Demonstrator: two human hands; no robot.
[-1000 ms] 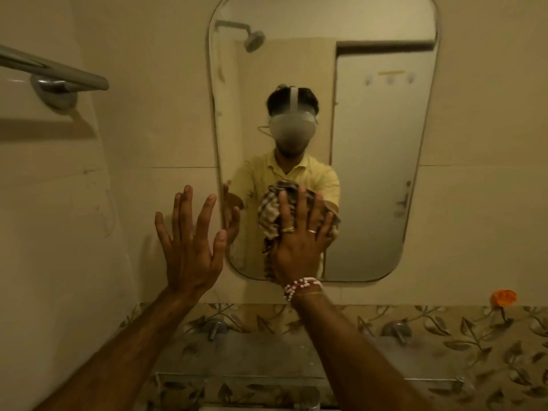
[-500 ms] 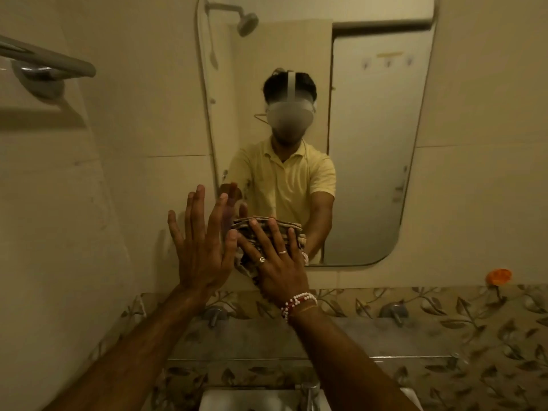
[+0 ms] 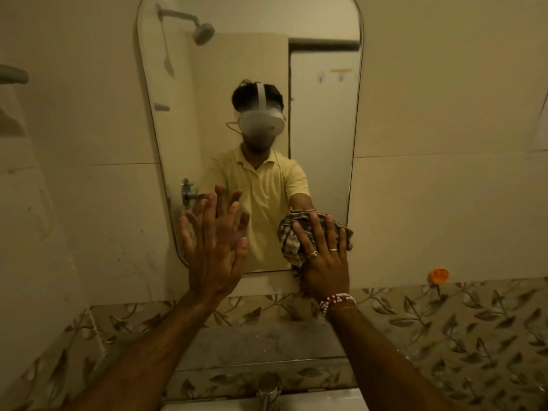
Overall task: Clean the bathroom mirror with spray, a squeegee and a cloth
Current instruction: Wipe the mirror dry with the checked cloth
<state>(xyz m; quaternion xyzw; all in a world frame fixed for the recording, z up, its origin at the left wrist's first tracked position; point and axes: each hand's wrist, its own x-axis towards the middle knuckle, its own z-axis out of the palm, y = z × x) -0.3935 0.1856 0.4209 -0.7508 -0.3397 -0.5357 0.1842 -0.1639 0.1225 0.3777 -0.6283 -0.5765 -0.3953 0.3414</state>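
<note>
The tall rounded mirror [image 3: 323, 120] hangs on the beige tiled wall in front of me. My right hand [image 3: 324, 256] lies flat on a bunched checked cloth [image 3: 289, 240] and presses it against the mirror's lower right corner. My left hand [image 3: 213, 247] is raised with fingers spread at the mirror's lower left edge, holding nothing; I cannot tell whether it touches the glass. No spray bottle or squeegee is in sight.
A glass shelf [image 3: 284, 358] runs below the mirror over leaf-patterned tiles. A tap [image 3: 268, 391] and the white basin edge [image 3: 320, 401] sit at the bottom. A metal towel bar [image 3: 13, 74] sticks out at upper left. An orange object [image 3: 438, 275] sits on the wall at right.
My right hand has swept the cloth from the mirror's lower middle to its lower left, then across to the lower right corner. My left hand stayed raised and open by the left edge.
</note>
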